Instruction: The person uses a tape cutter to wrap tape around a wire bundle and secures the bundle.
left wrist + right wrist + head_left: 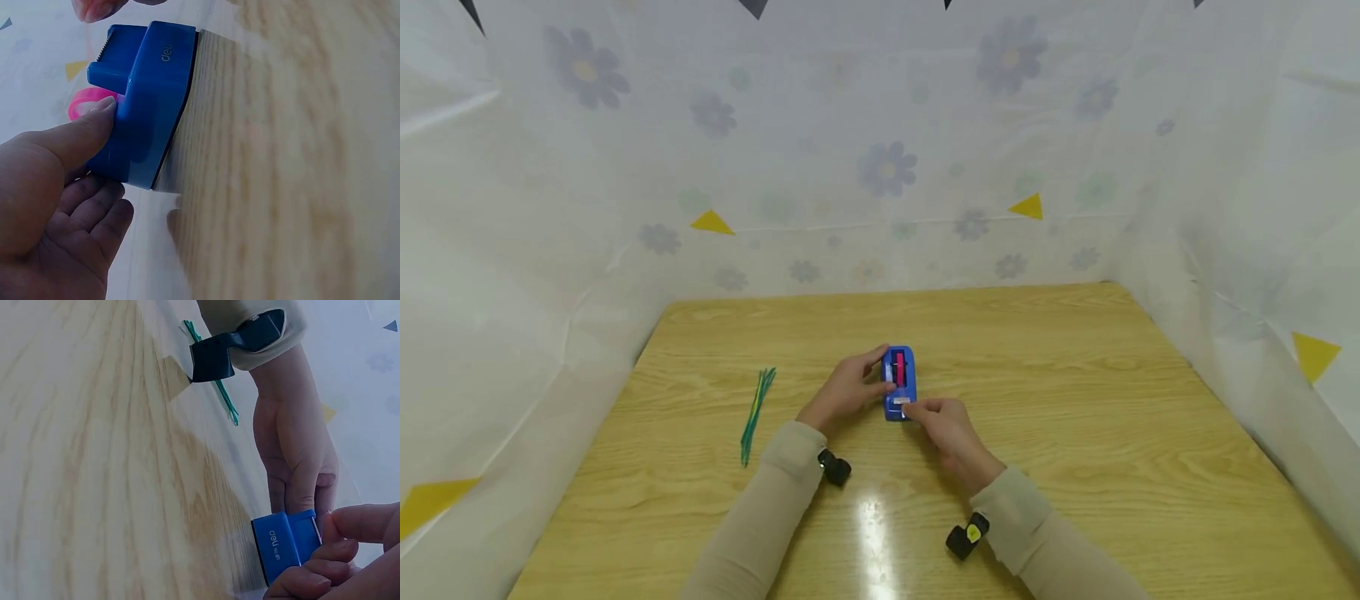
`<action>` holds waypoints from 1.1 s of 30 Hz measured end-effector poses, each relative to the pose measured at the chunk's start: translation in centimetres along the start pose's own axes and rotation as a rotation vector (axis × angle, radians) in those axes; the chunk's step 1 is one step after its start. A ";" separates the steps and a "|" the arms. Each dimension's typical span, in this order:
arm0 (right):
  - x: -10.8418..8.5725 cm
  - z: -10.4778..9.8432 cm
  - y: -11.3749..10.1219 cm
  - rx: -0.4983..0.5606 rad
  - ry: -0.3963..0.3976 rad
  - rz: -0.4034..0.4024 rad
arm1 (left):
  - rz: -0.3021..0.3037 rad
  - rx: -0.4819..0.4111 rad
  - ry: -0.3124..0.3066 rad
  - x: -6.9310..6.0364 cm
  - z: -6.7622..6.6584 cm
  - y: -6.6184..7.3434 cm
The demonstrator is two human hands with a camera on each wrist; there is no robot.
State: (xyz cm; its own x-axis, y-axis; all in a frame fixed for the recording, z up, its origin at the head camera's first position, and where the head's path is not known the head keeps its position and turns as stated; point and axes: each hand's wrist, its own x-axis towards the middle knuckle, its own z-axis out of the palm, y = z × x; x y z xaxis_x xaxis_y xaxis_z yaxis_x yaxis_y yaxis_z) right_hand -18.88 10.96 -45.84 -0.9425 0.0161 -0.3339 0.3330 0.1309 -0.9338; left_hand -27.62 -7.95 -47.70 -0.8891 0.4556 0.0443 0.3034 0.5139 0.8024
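Note:
A blue tape dispenser [910,385] with a pink core [900,369] stands on the wooden table in front of me. My left hand [847,388] grips its far left side, with the thumb beside the pink core and the other fingers around the back end in the left wrist view. At the near end, by the serrated cutter [104,47], my right hand [951,432] pinches the tape's free end between thumb and forefinger. The clear tape [88,40] is faint there. In the right wrist view, curled right fingers [325,569] partly hide the dispenser's front.
A thin bundle of green and yellow strands [756,418] lies on the table [1037,358] left of my left hand. White sheeting with flowers [887,167] and yellow triangles encloses the table's back and sides. Black cameras [967,536] sit on both wrists.

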 end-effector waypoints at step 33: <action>-4.2 0.2 1.5 0.120 -0.044 0.032 | -0.002 -0.009 0.001 -0.3 -0.4 -0.4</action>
State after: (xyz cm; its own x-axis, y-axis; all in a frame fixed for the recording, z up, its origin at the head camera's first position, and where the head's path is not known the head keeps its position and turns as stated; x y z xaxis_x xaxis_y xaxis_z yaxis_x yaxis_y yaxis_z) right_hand -14.37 10.89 -45.90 -0.9299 -0.0256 -0.3669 0.3667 0.0114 -0.9303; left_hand -27.60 -8.62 -47.78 -0.8898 0.4544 0.0434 0.2988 0.5080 0.8078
